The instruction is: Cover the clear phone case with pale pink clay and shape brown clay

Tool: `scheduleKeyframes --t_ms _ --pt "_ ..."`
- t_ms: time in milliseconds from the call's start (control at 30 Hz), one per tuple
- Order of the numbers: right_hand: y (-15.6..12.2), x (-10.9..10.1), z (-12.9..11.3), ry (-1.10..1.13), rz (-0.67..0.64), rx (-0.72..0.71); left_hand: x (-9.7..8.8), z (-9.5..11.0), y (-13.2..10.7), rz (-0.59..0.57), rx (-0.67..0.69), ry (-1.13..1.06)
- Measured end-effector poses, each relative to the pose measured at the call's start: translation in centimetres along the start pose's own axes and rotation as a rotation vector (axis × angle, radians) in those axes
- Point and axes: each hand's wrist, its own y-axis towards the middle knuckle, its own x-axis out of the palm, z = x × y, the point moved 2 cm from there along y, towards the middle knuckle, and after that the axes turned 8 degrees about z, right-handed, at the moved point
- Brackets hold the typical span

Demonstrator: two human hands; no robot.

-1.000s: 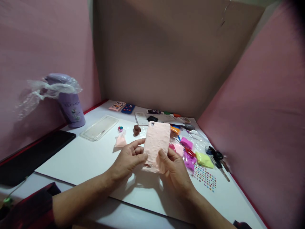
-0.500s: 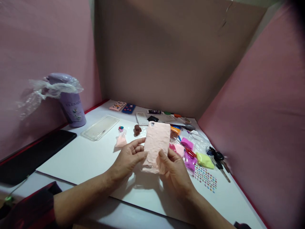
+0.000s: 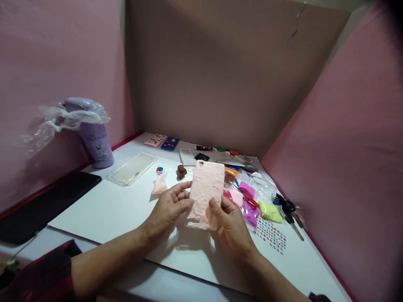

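Observation:
A phone case [image 3: 208, 184] covered in lumpy pale pink clay is held up above the white board, its camera cutout at the top left. My left hand [image 3: 170, 209] grips its left edge between thumb and fingers. On the lower right, my right hand [image 3: 231, 220] pinches the case with the thumb on the clay face; its other fingers are partly hidden behind. Left of the case lie a small bag of pale pink clay [image 3: 160, 186] and a brown clay lump [image 3: 181, 172].
Clay packs, including a yellow one [image 3: 270, 211], a sticker gem sheet [image 3: 272, 235] and scissors [image 3: 288, 207] lie right. A clear case package [image 3: 132, 168], a purple tumbler [image 3: 96, 138] and a black phone-like slab [image 3: 47, 205] stand or lie left. Two decorated cases [image 3: 170, 143] are at the back.
Almost nothing differs. Both hands keep their hold on the clay-covered phone case, which has shifted very slightly to the left.

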Motion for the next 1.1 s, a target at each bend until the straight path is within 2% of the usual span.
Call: scheduleKeyframes --t_ms 67,400,733,967,1100 --pt "-0.04 -0.04 0.05 -0.007 -0.007 -0.007 -0.03 0.03 -0.01 0.032 0.005 -0.013" --pt "0.14 -0.50 0.61 -0.022 -0.003 0.003 0.39 0.41 -0.24 -0.055 -0.022 -0.092" --pt "0.02 -0.18 0.20 -0.032 -0.017 -0.021 -0.07 -0.08 0.05 -0.063 0.013 -0.051" --pt "0.08 -0.31 0.40 -0.022 -0.006 -0.013 -0.42 -0.11 0.09 0.068 0.034 0.006" --pt "0.08 -0.28 0.33 -0.007 -0.017 -0.023 -0.31 0.17 -0.05 0.058 0.024 -0.011"
